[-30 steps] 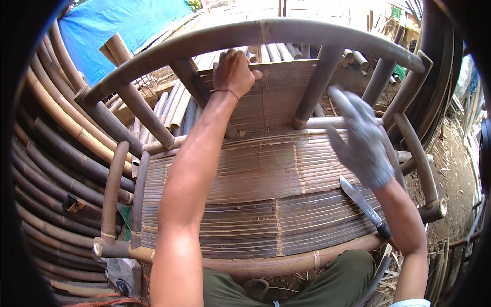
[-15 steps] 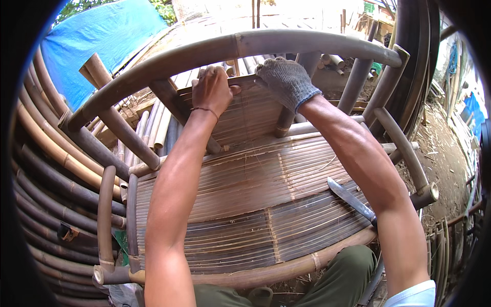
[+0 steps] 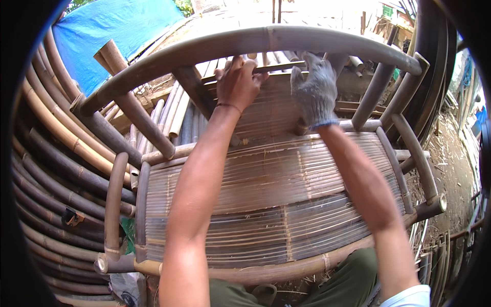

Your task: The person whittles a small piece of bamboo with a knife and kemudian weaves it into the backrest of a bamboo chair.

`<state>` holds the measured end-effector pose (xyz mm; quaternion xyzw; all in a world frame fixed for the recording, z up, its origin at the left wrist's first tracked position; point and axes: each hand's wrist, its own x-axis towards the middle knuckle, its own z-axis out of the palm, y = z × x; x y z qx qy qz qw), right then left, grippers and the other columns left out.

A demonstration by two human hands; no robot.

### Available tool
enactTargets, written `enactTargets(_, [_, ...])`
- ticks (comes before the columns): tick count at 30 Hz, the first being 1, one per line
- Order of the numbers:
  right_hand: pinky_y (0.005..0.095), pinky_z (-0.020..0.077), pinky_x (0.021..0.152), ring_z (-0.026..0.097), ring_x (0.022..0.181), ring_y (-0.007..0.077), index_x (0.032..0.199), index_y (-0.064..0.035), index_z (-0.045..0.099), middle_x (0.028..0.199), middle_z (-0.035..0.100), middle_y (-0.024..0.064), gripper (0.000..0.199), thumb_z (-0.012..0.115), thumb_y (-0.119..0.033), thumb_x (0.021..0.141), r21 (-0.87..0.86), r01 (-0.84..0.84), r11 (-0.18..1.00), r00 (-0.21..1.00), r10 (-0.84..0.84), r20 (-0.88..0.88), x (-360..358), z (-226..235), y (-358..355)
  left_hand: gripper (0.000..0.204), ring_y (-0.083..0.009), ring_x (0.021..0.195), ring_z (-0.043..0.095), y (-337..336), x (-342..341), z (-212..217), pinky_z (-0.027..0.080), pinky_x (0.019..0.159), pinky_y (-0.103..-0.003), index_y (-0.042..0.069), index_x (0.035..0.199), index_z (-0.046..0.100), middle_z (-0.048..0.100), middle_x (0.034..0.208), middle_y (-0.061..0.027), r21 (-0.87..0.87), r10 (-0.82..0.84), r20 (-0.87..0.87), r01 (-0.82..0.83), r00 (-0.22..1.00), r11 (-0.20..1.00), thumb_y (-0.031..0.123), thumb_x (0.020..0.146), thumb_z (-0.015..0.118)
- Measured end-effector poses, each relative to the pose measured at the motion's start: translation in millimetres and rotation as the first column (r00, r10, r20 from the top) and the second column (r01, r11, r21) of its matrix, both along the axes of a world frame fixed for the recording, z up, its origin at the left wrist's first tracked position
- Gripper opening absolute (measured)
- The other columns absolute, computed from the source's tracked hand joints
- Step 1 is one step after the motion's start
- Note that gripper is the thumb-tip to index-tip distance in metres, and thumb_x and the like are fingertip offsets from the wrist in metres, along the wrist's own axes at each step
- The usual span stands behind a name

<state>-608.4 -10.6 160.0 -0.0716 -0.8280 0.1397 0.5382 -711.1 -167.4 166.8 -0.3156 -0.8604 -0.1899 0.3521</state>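
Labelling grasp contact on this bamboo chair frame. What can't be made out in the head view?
- Fingertips of the bare left hand: curled over the thin bamboo strip on the slatted backrest panel, hidden behind it.
- Palm of the grey knitted-gloved right hand: faces away, so contact with the panel is unclear.
- Small dark clip-like object among stacked bamboo poles: too small to identify.
- Chair's front legs: cut off by the lower edge.

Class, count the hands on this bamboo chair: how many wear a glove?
1: the right hand, in a grey knit glove, on the backrest's top slat. The left hand beside it is bare.
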Motion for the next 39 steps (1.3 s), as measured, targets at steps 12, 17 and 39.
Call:
enactTargets(12, [0.0526, 0.0314, 0.118, 0.039, 0.14, 0.0361, 0.153, -0.0183, 0.037, 0.148, 0.043, 0.012, 0.091, 0.082, -0.024, 0.075, 0.701, 0.034, 0.713, 0.999, -0.007, -0.041, -12.6, 45.6, 65.6, 0.121, -0.0274, 0.136, 0.044, -92.9, -14.8, 59.3, 0.037, 0.112, -0.049, 0.019, 0.159, 0.029, 0.045, 0.147, -0.0077, -0.273, -0.019, -0.65, -0.21, 0.76, 0.939, 0.052, 0.059, 0.088])
enactTargets(17, [0.0459, 0.0603, 0.072, 0.064, 0.094, 0.0284, 0.148, 0.0009, 0.039, 0.119, 0.055, 0.0215, 0.077, 0.072, -0.028, 0.084, 0.91, 0.225, 0.349, 0.971, -0.158, -0.179, -16.3, 82.8, 78.0, 0.129, -0.0274, 0.132, 0.048, -101.3, -33.2, 69.3, 0.043, 0.107, -0.05, 0.016, 0.16, 0.025, 0.045, 0.147, -0.0081, -0.429, -0.072, -0.622, -0.263, 0.78, 0.864, 0.069, 0.056, 0.08])
enactTargets(39, [0.0355, 0.0569, 0.054, 0.063, 0.078, 0.0242, 0.139, -0.0002, 0.048, 0.094, 0.059, 0.0145, 0.062, 0.063, -0.015, 0.08, 0.912, 0.052, 0.406, 0.994, -0.104, -0.01, -19.4, 96.3, 73.7, 0.09, -0.0293, 0.101, 0.064, -86.5, -26.9, 72.0, 0.057, 0.079, -0.044, 0.012, 0.147, 0.035, 0.054, 0.118, -0.0099, -0.431, -0.017, -0.691, -0.393, 0.723, 0.813, 0.036, 0.073, 0.081])
